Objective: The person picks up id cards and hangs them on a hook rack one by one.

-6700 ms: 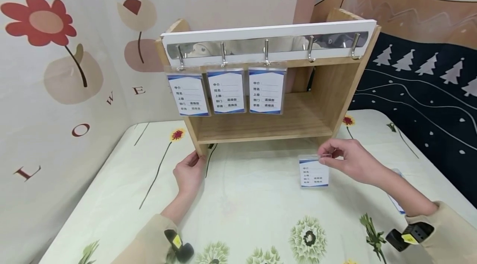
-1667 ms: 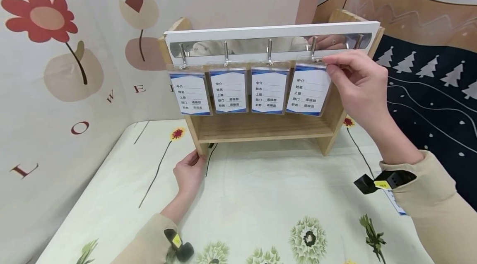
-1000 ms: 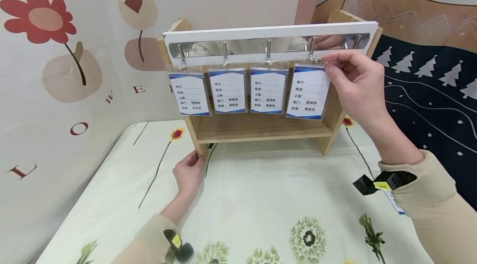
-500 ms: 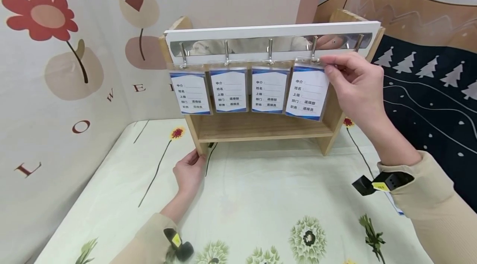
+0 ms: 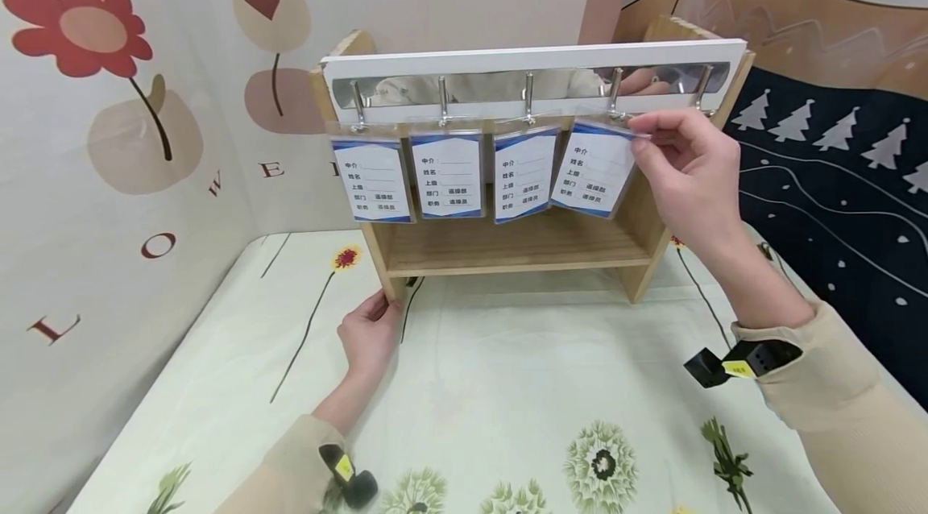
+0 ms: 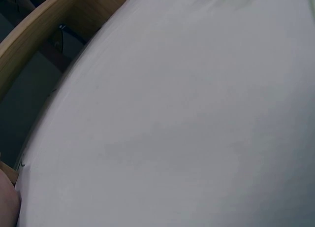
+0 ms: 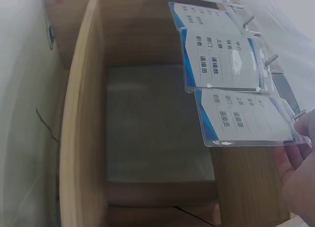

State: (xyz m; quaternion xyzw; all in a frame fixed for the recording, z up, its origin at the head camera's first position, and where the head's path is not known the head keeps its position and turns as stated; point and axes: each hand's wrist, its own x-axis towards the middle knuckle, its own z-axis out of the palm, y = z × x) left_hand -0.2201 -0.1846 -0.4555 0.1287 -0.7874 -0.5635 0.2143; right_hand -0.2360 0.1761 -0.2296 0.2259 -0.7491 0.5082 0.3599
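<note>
My right hand (image 5: 692, 163) pinches the upper right corner of a clear-sleeved name badge (image 5: 590, 167) at the fourth hook (image 5: 615, 91). The badge tilts, its lower edge swung left against the neighbouring badge (image 5: 524, 176), which is also askew. Two more badges hang straight, one (image 5: 445, 176) on the second hook and one (image 5: 372, 180) on the first. In the right wrist view the pinched badge (image 7: 246, 116) overlaps the row beside the fingers. My left hand (image 5: 370, 337) grips the lower left leg of the wooden shelf (image 5: 507, 244); its fingertips are partly hidden behind the leg.
A white rail (image 5: 536, 59) with a mirrored strip runs along the shelf's top front. The fifth hook (image 5: 703, 83) at its right end carries no badge. A flower-printed cloth (image 5: 493, 385) covers the table, and printed curtains stand behind.
The right hand has raised the fourth badge from near the tabletop to the fourth hook. In the last half second that badge has tilted further, and the third badge has swung askew.
</note>
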